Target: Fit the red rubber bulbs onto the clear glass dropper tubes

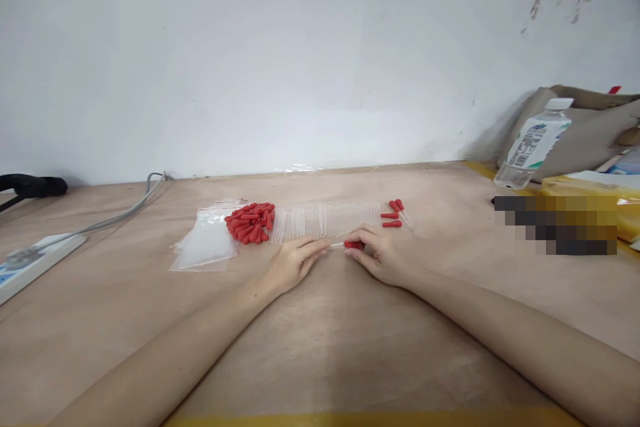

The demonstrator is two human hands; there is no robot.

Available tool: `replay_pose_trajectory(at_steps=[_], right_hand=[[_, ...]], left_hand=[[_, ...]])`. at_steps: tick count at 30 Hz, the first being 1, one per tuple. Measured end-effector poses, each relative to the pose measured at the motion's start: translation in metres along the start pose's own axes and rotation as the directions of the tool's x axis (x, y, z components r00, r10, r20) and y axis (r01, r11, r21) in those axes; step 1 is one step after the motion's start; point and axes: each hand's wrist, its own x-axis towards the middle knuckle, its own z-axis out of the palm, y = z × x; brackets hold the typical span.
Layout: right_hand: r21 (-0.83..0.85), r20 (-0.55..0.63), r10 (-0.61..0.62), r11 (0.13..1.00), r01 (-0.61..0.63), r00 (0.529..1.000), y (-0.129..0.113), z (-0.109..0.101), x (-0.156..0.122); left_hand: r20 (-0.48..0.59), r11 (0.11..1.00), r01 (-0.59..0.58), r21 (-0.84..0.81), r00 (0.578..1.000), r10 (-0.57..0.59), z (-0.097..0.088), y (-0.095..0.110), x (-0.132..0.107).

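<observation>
My left hand (294, 260) and my right hand (379, 253) meet at the middle of the table. Together they hold a thin clear tube with a red rubber bulb (353, 245): the right fingers pinch the red bulb, the left fingers pinch the clear stem. Just beyond them lies a row of clear tubes (327, 220). To its left sits a pile of red rubber bulbs (251, 221). To its right lie three finished droppers with red bulbs (396, 213).
Clear plastic bags (207, 243) lie left of the red pile. A white power strip (35, 259) with a grey cable (125, 210) sits at far left. A water bottle (534, 143), a brown bag (590, 130) and yellow items (580, 200) stand at right.
</observation>
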Motion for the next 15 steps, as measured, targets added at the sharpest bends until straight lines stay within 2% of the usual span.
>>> replay_pose_trajectory(at_steps=[8, 15], right_hand=[[0.058, 0.008, -0.036, 0.998, 0.035, 0.999, 0.0086, 0.003, -0.0022], [-0.011, 0.022, -0.085, 0.996, 0.085, 0.996, 0.0041, -0.0003, -0.0041]], left_hand=[[-0.032, 0.994, -0.103, -0.033, 0.994, 0.102, 0.0022, -0.0014, 0.0023], [0.003, 0.993, -0.104, -0.058, 0.995, 0.104, 0.0019, -0.0021, 0.0012]])
